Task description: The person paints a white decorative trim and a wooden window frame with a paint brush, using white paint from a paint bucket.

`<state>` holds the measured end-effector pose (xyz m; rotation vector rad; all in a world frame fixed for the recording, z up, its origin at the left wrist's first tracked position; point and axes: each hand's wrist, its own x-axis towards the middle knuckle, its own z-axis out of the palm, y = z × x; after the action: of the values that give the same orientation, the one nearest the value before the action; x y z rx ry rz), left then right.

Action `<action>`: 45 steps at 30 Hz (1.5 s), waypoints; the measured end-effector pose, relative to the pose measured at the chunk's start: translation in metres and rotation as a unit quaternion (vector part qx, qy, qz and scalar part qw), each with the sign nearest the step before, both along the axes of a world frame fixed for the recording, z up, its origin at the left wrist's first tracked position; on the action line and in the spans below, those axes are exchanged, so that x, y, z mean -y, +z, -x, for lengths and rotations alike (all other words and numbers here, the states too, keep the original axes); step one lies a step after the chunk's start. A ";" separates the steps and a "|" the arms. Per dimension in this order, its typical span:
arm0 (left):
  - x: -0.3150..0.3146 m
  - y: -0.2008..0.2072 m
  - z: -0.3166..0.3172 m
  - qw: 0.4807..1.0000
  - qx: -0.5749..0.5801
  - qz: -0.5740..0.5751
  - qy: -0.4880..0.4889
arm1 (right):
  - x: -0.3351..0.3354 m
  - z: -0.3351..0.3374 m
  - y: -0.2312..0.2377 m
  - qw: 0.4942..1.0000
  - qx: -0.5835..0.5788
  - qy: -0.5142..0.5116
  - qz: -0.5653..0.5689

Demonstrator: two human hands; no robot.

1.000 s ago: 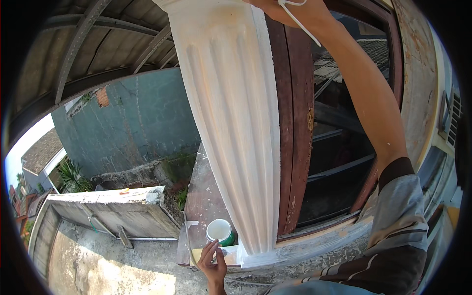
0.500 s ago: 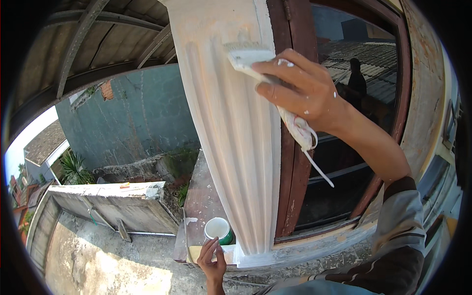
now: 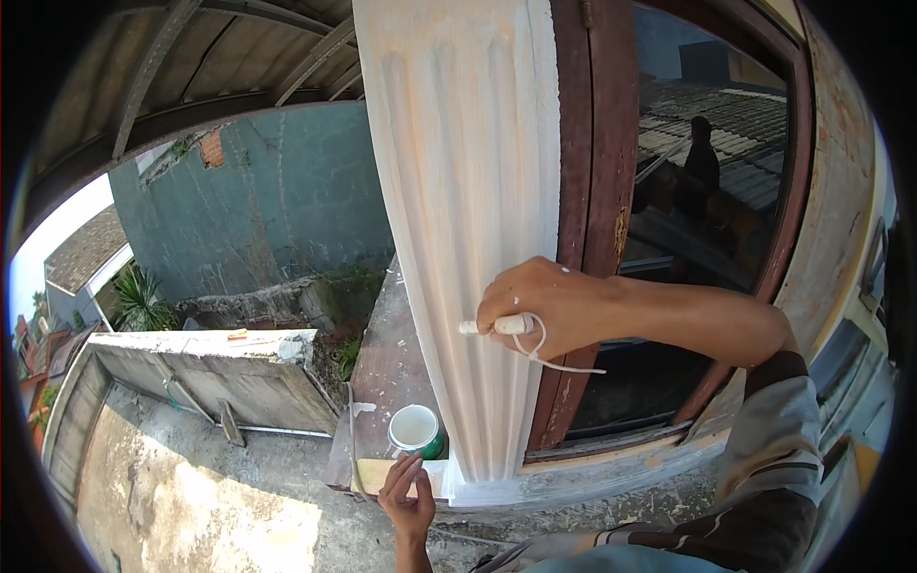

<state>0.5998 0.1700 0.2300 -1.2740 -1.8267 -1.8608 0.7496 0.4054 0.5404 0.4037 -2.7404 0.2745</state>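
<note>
Viewed from my remote station: the right hand [image 3: 549,306], closed round a pale handle [image 3: 514,325], before the fluted column [image 3: 449,191]; whether they touch, I cannot tell. Below-left of this grip, the left hand [image 3: 409,501] is half-curled — nothing visible in it — near the tub [image 3: 416,428], which a careless nudge could tip. The loose cord [image 3: 578,369], right of the grip, could snag on the brown frame [image 3: 579,153].

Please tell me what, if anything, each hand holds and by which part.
The right hand grips a brush by its whitish handle; its bristles are hidden. The left hand holds nothing visible.
</note>
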 end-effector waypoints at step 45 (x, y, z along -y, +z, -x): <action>0.042 -0.014 0.016 0.999 -0.003 0.028 0.017 | 0.022 0.062 0.142 0.906 -0.377 0.022 -0.190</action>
<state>0.5834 0.1277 0.2159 -1.2562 -1.8985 -1.7981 0.6881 0.3830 0.6828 0.5350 -2.0004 -0.3543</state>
